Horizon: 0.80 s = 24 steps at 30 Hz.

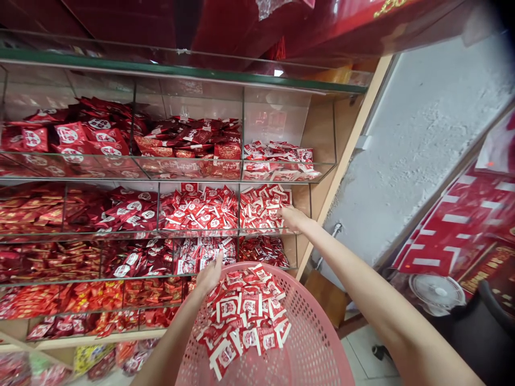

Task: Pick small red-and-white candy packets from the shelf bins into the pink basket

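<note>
My left hand (210,276) grips the far left rim of a pink perforated plastic basket (316,321), its thumb pointing up. Inside the basket lies a pile of small red-and-white wrapped packets (249,308), heaped toward the far side. My right hand (293,218) reaches into the right-hand glass compartment of a shelf, its fingers closed together at the similar red-and-white packets (263,206) there. Whatever is between those fingertips is hidden. Left of it, a neighbouring compartment holds more red-and-white packets (201,209).
Glass-fronted shelves (120,181) with dividers hold red packets in several rows. A thick glass shelf edge (181,69) runs above my hands. At right stand a rough wall (406,128), a white fan (436,289) and a black chair (475,332). Bagged goods (94,359) lie under the shelves.
</note>
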Each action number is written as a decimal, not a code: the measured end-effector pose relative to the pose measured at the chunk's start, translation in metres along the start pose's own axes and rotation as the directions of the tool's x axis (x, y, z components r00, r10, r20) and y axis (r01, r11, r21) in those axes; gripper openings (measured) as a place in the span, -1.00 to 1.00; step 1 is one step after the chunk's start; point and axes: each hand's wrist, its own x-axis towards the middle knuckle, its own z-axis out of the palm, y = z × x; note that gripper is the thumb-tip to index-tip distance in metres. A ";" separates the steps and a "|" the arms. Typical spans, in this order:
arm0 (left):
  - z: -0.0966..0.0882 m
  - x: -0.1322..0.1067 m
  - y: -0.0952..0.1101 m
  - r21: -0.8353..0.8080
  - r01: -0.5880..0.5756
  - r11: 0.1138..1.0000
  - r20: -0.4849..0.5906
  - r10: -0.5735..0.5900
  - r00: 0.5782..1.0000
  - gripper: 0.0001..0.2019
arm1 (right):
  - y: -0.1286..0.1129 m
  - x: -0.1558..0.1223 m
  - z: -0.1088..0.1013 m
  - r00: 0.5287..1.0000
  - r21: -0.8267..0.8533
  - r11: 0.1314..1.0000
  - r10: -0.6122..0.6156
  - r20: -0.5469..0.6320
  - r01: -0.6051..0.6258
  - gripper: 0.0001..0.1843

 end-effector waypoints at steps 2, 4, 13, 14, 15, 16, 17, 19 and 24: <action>0.002 0.002 -0.003 -0.027 -0.009 1.000 0.026 0.009 1.000 -0.25 | 0.000 -0.001 -0.001 1.000 -0.010 1.000 -0.015 0.007 0.015 -0.67; 0.003 0.003 -0.004 -0.050 -0.005 0.999 0.033 0.007 0.999 -0.24 | 0.000 -0.003 -0.003 1.000 -0.018 0.999 -0.030 0.006 0.030 -0.70; -0.005 -0.005 0.007 -0.070 0.011 0.998 0.080 -0.006 0.997 -0.23 | 0.004 -0.028 -0.017 0.974 -0.059 0.991 -0.125 -0.186 0.116 -0.73; -0.005 -0.006 0.008 -0.065 0.011 0.998 0.079 -0.006 0.997 -0.23 | 0.004 -0.033 -0.020 0.968 -0.043 0.992 -0.124 -0.220 0.118 -0.73; -0.005 -0.006 0.008 -0.057 0.013 0.998 0.071 -0.009 0.997 -0.22 | 0.005 -0.039 -0.025 0.958 -0.018 0.992 -0.123 -0.260 0.123 -0.73; -0.004 -0.005 0.008 -0.050 0.015 0.999 0.062 -0.012 0.998 -0.22 | 0.004 -0.046 -0.029 0.943 0.019 0.991 -0.122 -0.310 0.134 -0.73; -0.004 -0.005 0.007 -0.047 0.017 0.999 0.049 -0.015 0.999 -0.21 | 0.004 -0.054 -0.033 0.922 0.065 0.986 -0.119 -0.368 0.153 -0.74; -0.004 -0.004 0.006 -0.050 0.016 0.999 0.036 -0.014 0.999 -0.20 | -0.001 -0.073 -0.040 0.867 0.175 0.960 -0.107 -0.487 0.217 -0.76; -0.004 -0.005 0.006 -0.032 -0.007 0.999 0.046 0.008 0.999 -0.20 | -0.024 -0.121 -0.015 0.839 0.451 0.833 -0.027 -0.543 0.319 -0.83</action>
